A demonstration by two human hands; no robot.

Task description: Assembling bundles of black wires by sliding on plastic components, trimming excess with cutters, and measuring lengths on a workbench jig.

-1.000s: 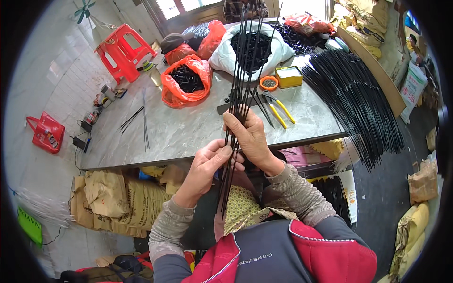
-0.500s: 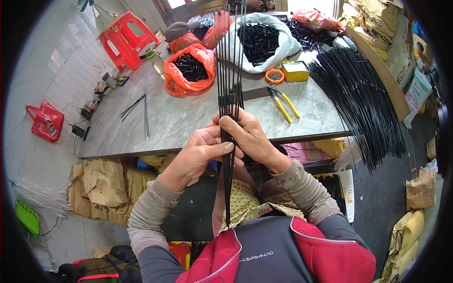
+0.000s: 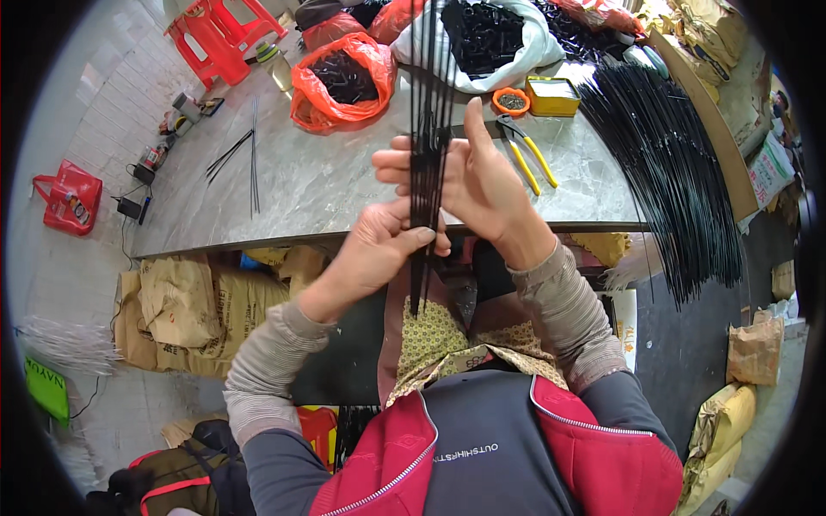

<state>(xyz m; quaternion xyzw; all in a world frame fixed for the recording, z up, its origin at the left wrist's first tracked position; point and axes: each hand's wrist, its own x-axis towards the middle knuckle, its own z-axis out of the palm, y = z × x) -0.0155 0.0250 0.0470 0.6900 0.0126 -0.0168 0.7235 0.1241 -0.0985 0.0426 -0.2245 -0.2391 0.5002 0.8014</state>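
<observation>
A narrow bundle of thin black rods stands nearly upright in front of me, above the table's near edge. Dark joints or sleeves show about halfway along it, though blur hides their detail. My left hand is closed around the lower part, thumb pressed across the front. Behind the rods my right hand is open, with the thumb raised and fingers stretched leftward across the back of the bundle. Nearest to that hand on the table lie pliers with yellow handles.
On the grey table stand a red bag and a white bag of black parts. Beside them are an orange dish and a yellow tin. A large sheaf of black rods overhangs the right edge.
My right hand has gone from gripping the rods, thumb in front, to open behind them. The bundle's lower end has moved up, away from my body. The view has shifted slightly.
</observation>
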